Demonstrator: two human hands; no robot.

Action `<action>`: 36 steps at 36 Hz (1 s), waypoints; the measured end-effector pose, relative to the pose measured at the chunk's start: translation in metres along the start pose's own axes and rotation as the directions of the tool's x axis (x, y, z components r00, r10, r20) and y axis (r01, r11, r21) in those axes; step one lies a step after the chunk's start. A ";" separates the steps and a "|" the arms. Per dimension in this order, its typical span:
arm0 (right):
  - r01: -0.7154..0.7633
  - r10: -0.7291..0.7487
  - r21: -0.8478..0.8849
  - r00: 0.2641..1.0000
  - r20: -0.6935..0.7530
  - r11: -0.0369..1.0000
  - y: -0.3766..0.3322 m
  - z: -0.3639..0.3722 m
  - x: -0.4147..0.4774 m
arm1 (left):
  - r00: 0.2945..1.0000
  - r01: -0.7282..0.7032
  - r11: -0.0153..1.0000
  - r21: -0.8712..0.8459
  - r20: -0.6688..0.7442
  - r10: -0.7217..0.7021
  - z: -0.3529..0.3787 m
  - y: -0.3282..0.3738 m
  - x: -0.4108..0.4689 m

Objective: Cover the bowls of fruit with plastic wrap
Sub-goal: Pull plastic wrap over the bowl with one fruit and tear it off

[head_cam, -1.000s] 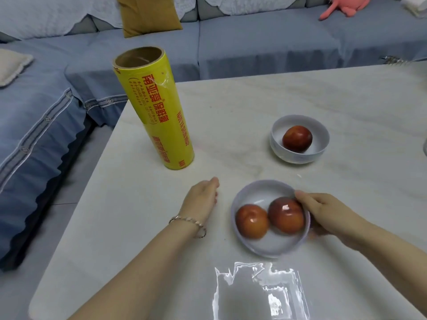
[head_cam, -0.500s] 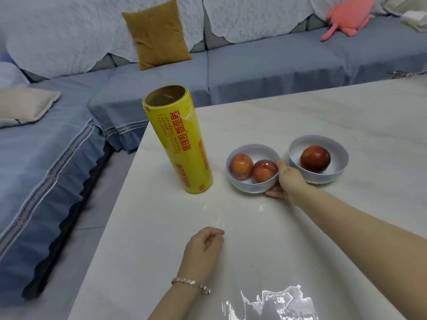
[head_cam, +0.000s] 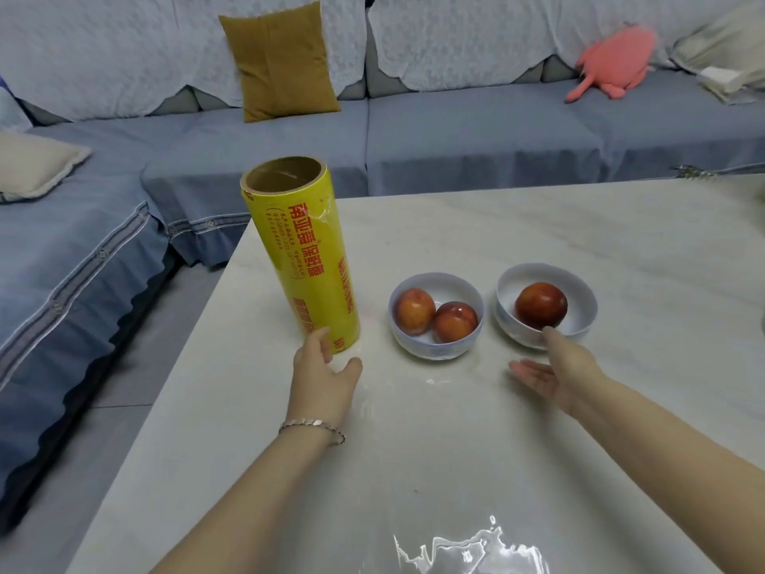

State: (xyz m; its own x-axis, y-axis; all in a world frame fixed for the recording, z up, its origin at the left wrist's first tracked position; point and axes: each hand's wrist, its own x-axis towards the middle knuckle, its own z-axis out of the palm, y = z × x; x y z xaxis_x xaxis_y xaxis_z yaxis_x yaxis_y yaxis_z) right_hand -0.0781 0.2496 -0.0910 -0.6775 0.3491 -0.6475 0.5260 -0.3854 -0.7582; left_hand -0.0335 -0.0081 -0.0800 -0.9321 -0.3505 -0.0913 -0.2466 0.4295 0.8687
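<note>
1. Nearest to me, a crumpled sheet of plastic wrap point(head_cam: 467, 553) lies flat on the pale tabletop point(head_cam: 538, 234), at its front edge.
2. The left grip point(head_cam: 321, 374), with a bracelet point(head_cam: 312, 424) on its wrist, is released. The fingers are spread and hold nothing, and 1 fingertip is right at the base of the roll. I cannot tell whether it touches.
3. The right grip point(head_cam: 554, 374) is also released, palm turned inward and fingers straight. Its thumb points up at the near wall of the right bowl.
4. The yellow roll of plastic wrap point(head_cam: 306, 258) stands upright near the tabletop's left edge.
5. Just right of the roll, the left bowl point(head_cam: 434, 345) holds 2 reddish fruits point(head_cam: 414, 310) side by side and is uncovered.
6. Beside it, close but apart, the right bowl point(head_cam: 579, 300) holds 1 darker fruit point(head_cam: 540, 304), also uncovered.
7. Behind the tabletop is a blue sofa point(head_cam: 455, 138) with a mustard cushion point(head_cam: 281, 60) and a pink plush toy point(head_cam: 612, 60).
</note>
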 end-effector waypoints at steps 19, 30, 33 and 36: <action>0.209 -0.198 -0.203 0.977 0.076 0.956 0.004 -0.066 -0.025 | 1.000 -0.014 0.998 0.062 -0.014 0.015 -0.018 -0.005 0.018; 0.221 -0.046 -0.426 0.922 0.383 0.877 0.027 -0.068 -0.073 | 0.980 -0.138 0.974 -0.177 -0.166 0.109 -0.006 0.017 0.064; 0.225 -0.009 -0.467 0.907 0.420 0.855 0.035 -0.058 -0.074 | 0.968 -0.176 0.963 -0.205 -0.213 0.132 -0.005 0.023 0.071; 0.209 0.026 -0.463 0.892 0.451 0.861 0.041 -0.049 -0.075 | 0.957 -0.197 0.962 -0.191 -0.252 0.146 -0.006 0.028 0.077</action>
State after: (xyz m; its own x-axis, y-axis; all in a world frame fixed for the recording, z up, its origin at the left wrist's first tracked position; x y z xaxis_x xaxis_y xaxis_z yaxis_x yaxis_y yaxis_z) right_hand 0.0192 0.2496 -0.0778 -0.8227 -0.0838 -0.5623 0.5494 0.1369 -0.8242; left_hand -0.1107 -0.0278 -0.0599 -0.8606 -0.4827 0.1624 -0.0028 0.3233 0.9463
